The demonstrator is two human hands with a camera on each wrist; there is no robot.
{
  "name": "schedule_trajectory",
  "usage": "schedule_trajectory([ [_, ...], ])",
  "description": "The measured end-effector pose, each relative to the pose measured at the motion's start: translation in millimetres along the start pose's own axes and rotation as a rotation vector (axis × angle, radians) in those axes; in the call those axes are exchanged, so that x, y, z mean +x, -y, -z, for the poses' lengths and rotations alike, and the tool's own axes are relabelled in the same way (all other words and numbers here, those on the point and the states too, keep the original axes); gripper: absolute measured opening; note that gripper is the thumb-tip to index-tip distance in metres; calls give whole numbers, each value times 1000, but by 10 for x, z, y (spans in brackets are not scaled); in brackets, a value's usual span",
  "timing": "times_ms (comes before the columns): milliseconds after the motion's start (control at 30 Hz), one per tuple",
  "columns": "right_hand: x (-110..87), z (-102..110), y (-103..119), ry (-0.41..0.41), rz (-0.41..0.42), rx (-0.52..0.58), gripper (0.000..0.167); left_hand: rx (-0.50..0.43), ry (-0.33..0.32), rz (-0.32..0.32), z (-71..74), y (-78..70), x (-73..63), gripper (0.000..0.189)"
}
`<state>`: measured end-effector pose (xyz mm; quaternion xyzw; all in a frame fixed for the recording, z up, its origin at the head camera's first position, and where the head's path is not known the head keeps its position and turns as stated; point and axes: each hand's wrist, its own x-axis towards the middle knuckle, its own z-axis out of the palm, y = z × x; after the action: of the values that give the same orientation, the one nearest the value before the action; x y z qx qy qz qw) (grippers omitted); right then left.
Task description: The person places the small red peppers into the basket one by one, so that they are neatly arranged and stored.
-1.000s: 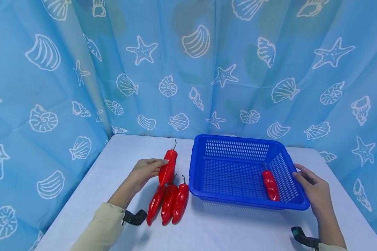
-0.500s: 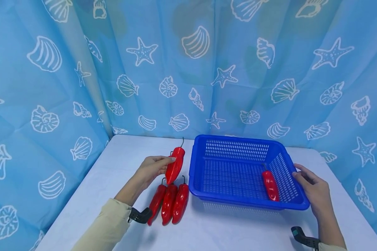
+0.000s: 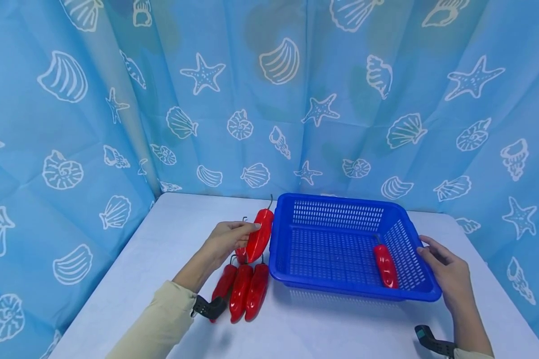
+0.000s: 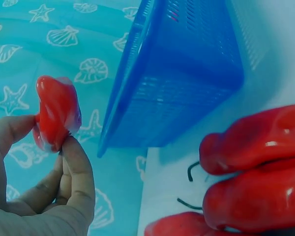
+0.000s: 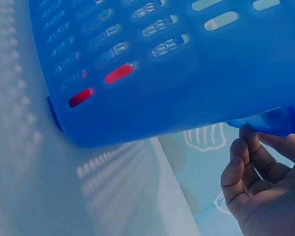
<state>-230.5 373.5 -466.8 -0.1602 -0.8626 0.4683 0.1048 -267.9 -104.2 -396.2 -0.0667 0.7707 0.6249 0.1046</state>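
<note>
While our left hand (image 3: 229, 241) pinches a pepper (image 3: 263, 230) just left of the basket (image 3: 337, 285), stem toward the frame's upper right, our right hand (image 3: 450, 274) grips the right rim.

The person wears a garment of pale cream colour. The left sleeve (image 3: 154, 321) is long and loose, with soft folds in the cloth. Of the right sleeve (image 3: 472, 353), only a small edge is visible. On each wrist there is a black camera on a dark band: the left camera (image 3: 210, 307) has a curved, rounded body, and the right camera (image 3: 426, 340) shows a small greenish patch near its end. Both hands (image 3: 226, 242) are without gloves.
</note>
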Motion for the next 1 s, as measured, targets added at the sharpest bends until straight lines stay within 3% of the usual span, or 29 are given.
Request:
schedule_trajectory([
  [333, 12, -50, -16, 19, 0, 18, 68, 37, -10, 35, -142, -128, 22, 67],
  [533, 46, -67, 4, 25, 2, 27, 68, 34, 21, 35, -227, -240, 51, 64],
  [767, 57, 94, -21, 11, -14, -15, 68, -44, 93, 5, -491, -323, 127, 60],
  [1000, 31, 25, -28, 33, -17, 15, 70, -28, 82, 25, -572, -306, 118, 60],
])
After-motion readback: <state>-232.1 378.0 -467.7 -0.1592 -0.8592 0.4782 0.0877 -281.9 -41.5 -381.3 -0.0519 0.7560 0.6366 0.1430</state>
